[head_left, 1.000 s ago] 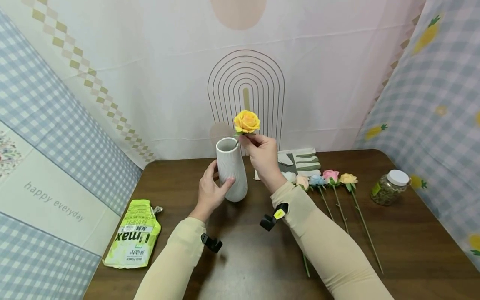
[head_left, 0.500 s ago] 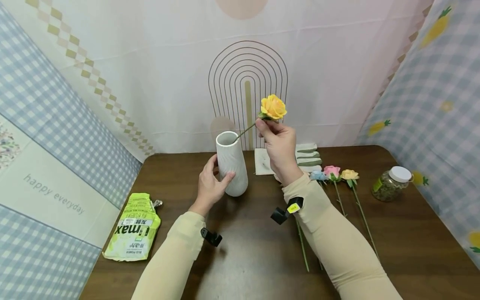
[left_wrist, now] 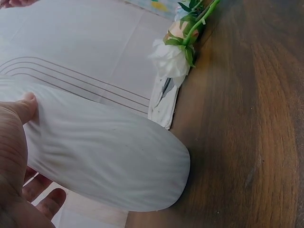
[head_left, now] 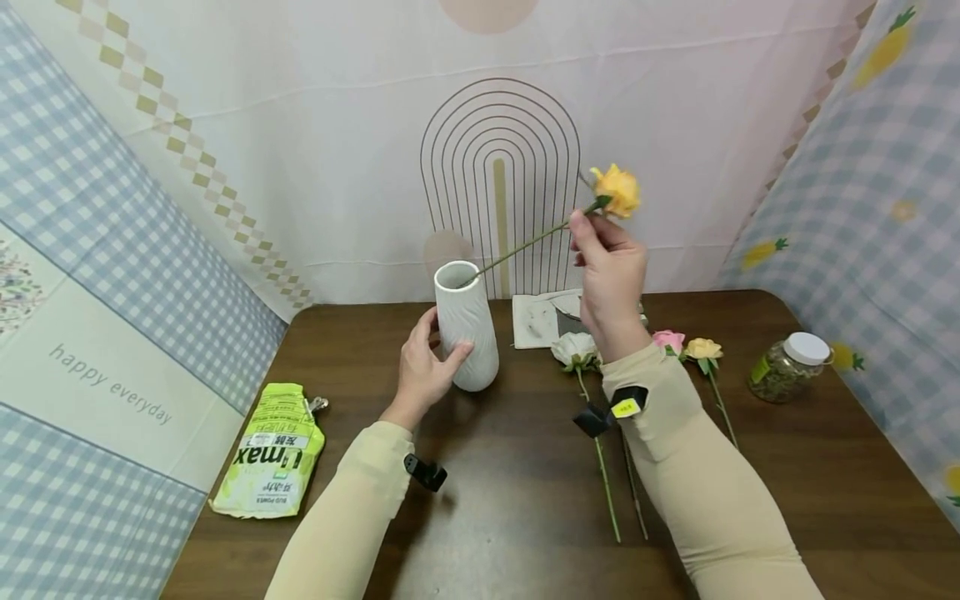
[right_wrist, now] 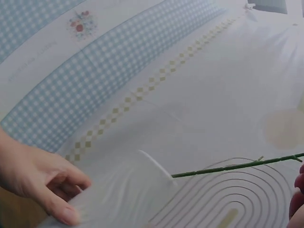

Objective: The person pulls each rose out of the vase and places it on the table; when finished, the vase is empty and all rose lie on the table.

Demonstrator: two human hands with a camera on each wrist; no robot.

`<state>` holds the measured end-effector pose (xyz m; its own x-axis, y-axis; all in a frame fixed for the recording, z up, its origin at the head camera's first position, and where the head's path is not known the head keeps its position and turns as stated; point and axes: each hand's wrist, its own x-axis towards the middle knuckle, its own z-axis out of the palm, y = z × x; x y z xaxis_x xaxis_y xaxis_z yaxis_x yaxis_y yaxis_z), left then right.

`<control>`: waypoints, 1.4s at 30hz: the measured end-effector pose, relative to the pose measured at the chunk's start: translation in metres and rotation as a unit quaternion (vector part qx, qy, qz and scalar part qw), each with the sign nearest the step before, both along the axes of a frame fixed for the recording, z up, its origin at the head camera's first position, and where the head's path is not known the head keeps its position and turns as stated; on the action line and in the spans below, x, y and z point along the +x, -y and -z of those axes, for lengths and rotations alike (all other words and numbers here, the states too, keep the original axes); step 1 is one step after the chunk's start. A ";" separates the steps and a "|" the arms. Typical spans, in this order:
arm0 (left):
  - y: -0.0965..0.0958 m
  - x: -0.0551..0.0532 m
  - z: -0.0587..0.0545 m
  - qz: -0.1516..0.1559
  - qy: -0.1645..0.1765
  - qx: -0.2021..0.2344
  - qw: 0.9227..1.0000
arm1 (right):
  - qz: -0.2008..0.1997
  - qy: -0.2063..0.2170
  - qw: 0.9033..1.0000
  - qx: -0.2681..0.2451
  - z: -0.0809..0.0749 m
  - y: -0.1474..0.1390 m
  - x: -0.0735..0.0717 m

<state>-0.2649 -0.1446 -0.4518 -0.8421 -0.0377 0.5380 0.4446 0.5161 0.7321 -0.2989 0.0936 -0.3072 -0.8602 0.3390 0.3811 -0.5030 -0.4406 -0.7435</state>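
Observation:
A white ribbed vase stands upright on the brown table. My left hand grips its left side, with the thumb across the front; in the left wrist view the vase fills the middle. My right hand pinches the stem of a yellow rose just below its bloom, up and to the right of the vase. The stem slants down to the left, its lower end inside the vase mouth. Only fingertips of the right hand show in the right wrist view.
To the right lie a white rose, a pink rose and a pale yellow rose. Behind them is a glove. A lidded jar stands far right; a green pouch lies at left.
My right hand has moved right and up with the yellow rose, drawing more of its stem out of the vase. The left hand keeps its hold on the vase.

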 end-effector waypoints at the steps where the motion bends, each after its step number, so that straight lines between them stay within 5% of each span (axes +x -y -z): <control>1: 0.000 0.000 0.000 -0.001 0.000 0.000 1.000 | 0.000 0.002 1.000 -0.011 -0.001 -0.005 0.000; 16: 0.000 0.001 0.001 -0.004 -0.003 0.002 1.000 | 0.018 0.010 0.996 -0.086 0.018 -0.085 0.010; 22: 0.000 0.002 0.000 -0.005 0.002 0.002 1.000 | 0.012 0.073 0.997 -0.018 0.052 -0.089 0.010; 30: -0.003 0.001 0.002 -0.001 0.003 0.012 1.000 | -0.011 0.164 0.981 0.102 0.106 -0.069 0.017; 42: -0.003 0.002 0.002 -0.003 -0.001 0.017 1.000 | -0.054 0.167 0.957 0.231 0.163 -0.043 0.032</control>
